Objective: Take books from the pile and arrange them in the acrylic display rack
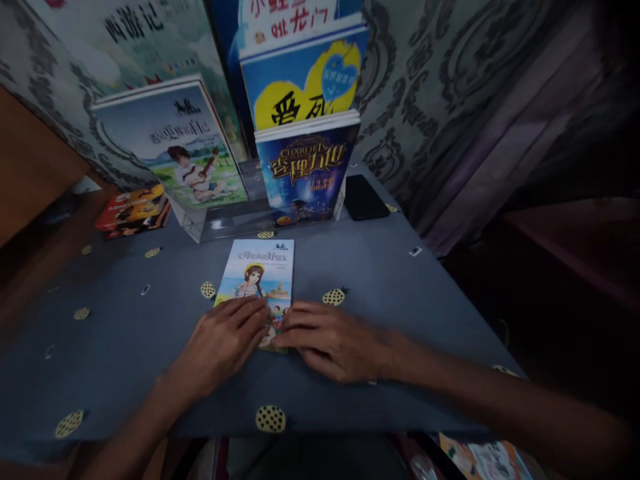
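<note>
A thin paperback book (260, 280) with a pale blue cover and a drawn girl in a yellow hat lies face up in front of me, its top tilted slightly right. My left hand (225, 337) is closed over its lower left side, fingers together across the cover. At the lower right edge, my right hand (330, 337) holds the book with bent fingers, the fingertips on the cover. Both hands hide part of the lower cover, and the thumbs are hard to make out.
Beyond the book, a clear display rack (220, 223) holds upright books, including a dark blue book (307, 173) and a guitar-player book (185, 147). A black phone-like slab (366, 198) lies right of it; small red books (133, 212) lie left. The tablecloth (150, 347) has pineapple prints.
</note>
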Demonstrator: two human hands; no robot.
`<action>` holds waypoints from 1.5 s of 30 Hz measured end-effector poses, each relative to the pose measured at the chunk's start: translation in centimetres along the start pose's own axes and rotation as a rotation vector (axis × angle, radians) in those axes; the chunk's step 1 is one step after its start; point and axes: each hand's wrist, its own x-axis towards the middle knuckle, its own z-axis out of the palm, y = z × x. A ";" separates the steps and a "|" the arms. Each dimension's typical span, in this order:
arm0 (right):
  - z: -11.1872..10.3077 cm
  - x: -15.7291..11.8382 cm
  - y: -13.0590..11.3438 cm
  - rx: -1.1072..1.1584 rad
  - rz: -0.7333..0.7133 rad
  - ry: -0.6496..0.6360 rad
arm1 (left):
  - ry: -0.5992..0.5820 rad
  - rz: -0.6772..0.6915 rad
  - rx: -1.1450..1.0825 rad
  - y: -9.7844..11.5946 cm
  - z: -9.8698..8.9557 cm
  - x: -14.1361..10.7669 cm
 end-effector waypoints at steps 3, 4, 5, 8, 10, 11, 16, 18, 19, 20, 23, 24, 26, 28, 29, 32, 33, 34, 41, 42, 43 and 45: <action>-0.1 0.6 0.7 -0.112 0.172 0.013 | -0.013 -0.088 0.012 -1.1 0.5 0.3; -0.1 0.8 1.1 -0.166 0.225 0.013 | -0.023 -0.128 0.021 -1.6 0.7 0.5; -0.1 1.1 1.6 -0.215 0.273 0.018 | -0.032 -0.176 0.032 -2.1 0.9 0.7; -0.1 1.9 3.3 -0.322 0.419 0.013 | -0.070 -0.375 0.065 -3.4 1.4 1.6; 0.0 2.5 4.3 -0.371 0.532 -0.010 | -0.105 -0.501 0.074 -4.0 1.7 2.2; 0.0 2.8 4.8 -0.392 0.579 -0.018 | -0.115 -0.543 0.063 -4.2 1.8 2.4; 0.6 3.7 5.8 -0.439 0.674 -0.025 | 0.038 -0.636 -0.185 -5.5 2.3 2.8; 0.8 3.7 5.9 -0.441 0.693 -0.037 | 0.145 -0.716 -0.373 -6.5 2.5 2.9; 0.9 3.7 5.9 -0.441 0.700 -0.042 | 0.203 -0.779 -0.516 -7.0 2.6 2.9; 1.0 3.6 5.9 -0.440 0.705 -0.044 | 0.261 -0.851 -0.681 -7.6 2.6 2.9; 1.4 3.3 6.3 -0.432 0.704 -0.030 | 0.410 -1.038 -1.153 -8.9 2.9 3.2; 1.5 3.2 6.5 -0.427 0.699 -0.019 | 0.434 -1.077 -1.259 -9.1 3.1 3.2; 1.7 2.8 6.9 -0.411 0.683 0.007 | 0.420 -1.105 -1.409 -9.2 3.4 3.4; 1.8 2.4 7.3 -0.384 0.656 0.044 | 0.377 -1.097 -1.554 -8.8 3.8 3.6; 1.8 2.1 7.3 -0.366 0.644 0.065 | 0.360 -1.081 -1.615 -8.5 4.0 3.7; 1.6 1.6 7.1 -0.276 0.657 0.108 | 0.356 -1.019 -1.757 -7.8 4.0 3.8; 1.5 1.5 6.9 -0.232 0.674 0.119 | 0.363 -0.999 -1.790 -7.6 3.8 3.8; 1.4 1.4 6.7 -0.183 0.693 0.133 | 0.371 -0.980 -1.816 -7.5 3.6 3.7; 1.3 2.3 5.8 0.399 0.733 0.508 | 0.563 -0.930 -1.976 -6.6 1.9 3.3; 1.3 2.6 5.6 0.519 0.741 0.514 | 0.592 -0.933 -1.981 -6.5 1.7 3.3; 1.3 2.9 5.3 0.627 0.750 0.483 | 0.614 -0.930 -1.983 -6.5 1.6 3.3; 1.0 3.5 4.5 0.788 0.753 0.368 | 0.655 -0.911 -1.979 -6.3 1.3 3.2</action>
